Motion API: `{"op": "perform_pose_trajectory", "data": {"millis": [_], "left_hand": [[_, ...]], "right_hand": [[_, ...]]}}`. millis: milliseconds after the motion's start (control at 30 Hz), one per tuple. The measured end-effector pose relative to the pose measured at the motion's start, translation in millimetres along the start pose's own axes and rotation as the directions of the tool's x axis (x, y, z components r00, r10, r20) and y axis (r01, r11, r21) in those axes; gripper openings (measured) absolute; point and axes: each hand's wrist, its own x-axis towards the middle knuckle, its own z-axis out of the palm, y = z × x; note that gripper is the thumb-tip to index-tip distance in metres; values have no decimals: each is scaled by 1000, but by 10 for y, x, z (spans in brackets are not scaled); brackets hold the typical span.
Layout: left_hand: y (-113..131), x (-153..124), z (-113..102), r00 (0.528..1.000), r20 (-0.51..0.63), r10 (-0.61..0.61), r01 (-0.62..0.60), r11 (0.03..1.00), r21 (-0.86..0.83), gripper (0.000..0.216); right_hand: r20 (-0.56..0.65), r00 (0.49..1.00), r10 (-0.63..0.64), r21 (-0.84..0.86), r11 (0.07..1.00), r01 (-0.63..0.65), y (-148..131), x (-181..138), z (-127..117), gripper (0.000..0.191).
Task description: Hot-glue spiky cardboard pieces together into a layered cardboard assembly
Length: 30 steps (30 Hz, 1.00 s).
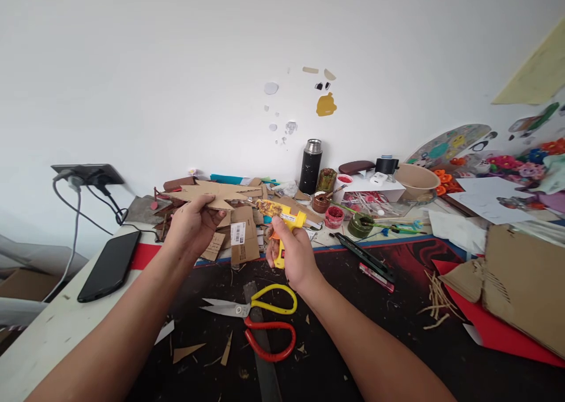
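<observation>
My left hand (193, 225) is closed on a flat cardboard cut-out (216, 193), held level above the desk. My right hand (293, 255) grips a yellow hot glue gun (282, 222) by its handle. The gun's nozzle points left and sits at the right end of the cardboard cut-out. Both hands hover over the far part of the black mat (335, 337).
Scissors with yellow and red handles (260, 316) and a metal ruler (265, 361) lie on the mat below my hands. A black phone (110, 265) lies left, a black flask (311, 166) and paint pots behind. Cardboard (521, 284) and red paper (494, 331) sit right, with utility knives (364, 258) nearby.
</observation>
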Motion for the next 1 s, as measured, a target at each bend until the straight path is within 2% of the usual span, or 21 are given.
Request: {"op": "perform_pose_trajectory", "data": {"millis": [1000], "left_hand": [[27, -72, 70, 999, -28, -44, 43, 998, -45, 19]], "right_hand": [[-22, 1000, 18, 42, 999, -17, 2, 13, -3, 59]]}}
